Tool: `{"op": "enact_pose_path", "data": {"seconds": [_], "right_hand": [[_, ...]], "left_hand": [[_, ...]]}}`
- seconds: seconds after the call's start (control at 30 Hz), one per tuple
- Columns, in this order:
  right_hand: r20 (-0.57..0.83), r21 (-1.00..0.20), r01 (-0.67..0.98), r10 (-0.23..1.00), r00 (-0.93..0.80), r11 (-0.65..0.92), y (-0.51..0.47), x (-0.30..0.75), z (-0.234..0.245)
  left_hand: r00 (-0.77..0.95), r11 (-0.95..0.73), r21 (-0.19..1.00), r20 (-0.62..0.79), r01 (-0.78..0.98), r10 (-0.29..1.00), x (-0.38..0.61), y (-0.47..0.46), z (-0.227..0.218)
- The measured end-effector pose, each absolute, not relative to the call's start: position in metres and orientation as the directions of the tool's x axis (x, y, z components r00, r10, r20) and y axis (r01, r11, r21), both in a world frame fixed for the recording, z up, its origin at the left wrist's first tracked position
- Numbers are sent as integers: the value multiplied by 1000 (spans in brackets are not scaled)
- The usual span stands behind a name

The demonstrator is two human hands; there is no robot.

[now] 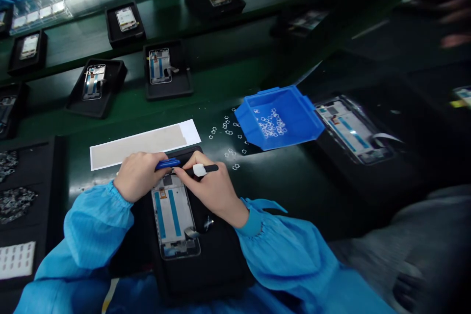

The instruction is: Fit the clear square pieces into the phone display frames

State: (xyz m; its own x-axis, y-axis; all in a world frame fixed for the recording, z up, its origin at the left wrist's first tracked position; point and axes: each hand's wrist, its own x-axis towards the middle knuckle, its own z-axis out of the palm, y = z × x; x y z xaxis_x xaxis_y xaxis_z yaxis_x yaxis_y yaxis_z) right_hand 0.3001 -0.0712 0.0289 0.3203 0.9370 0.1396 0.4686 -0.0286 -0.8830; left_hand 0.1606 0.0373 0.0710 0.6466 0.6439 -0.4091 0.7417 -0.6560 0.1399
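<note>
An opened phone frame (170,221) with two blue strips lies on a black tray (206,274) in front of me. Over its top end both hands meet. My left hand (138,174) is closed on a blue pen-like tool (168,163), pointing right. Pinched in my right hand (211,189) is a pair of black tweezers (212,168) with a white wrap round it. The tool tips and the phone's top edge are mostly hidden by my fingers. Small outline-shaped pieces (228,132) are scattered on the green bench to the right.
A blue bin (290,117) holding many small pieces stands on the right. Behind my hands lies a white-edged strip sheet (143,146). Trays with phone frames (160,66) line the conveyor. Small metal parts (16,202) fill a left tray. Another person's hand (456,19) shows far right.
</note>
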Motion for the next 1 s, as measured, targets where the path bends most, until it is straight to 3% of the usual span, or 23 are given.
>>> {"op": "enact_pose_path", "data": {"seconds": [0.53,0.63,0.8,0.87,1.0], "right_hand": [[184,-880,474,934,306,18,-65,304,28],[185,-947,314,915,358,68,-69,308,25],[102,-989,-9,727,679,147,-93,320,8],[56,-988,-60,690,721,143,-105,320,-1],[-67,-977,-193,725,685,93,-122,305,-6]], "left_hand": [[642,-609,215,-353,764,680,157,28,70],[633,-557,308,-286,771,719,148,23,74],[422,-335,539,-43,773,905,88,-24,74],[349,-259,548,-64,795,935,64,-57,65],[300,-95,574,-274,814,914,48,-122,40]]}}
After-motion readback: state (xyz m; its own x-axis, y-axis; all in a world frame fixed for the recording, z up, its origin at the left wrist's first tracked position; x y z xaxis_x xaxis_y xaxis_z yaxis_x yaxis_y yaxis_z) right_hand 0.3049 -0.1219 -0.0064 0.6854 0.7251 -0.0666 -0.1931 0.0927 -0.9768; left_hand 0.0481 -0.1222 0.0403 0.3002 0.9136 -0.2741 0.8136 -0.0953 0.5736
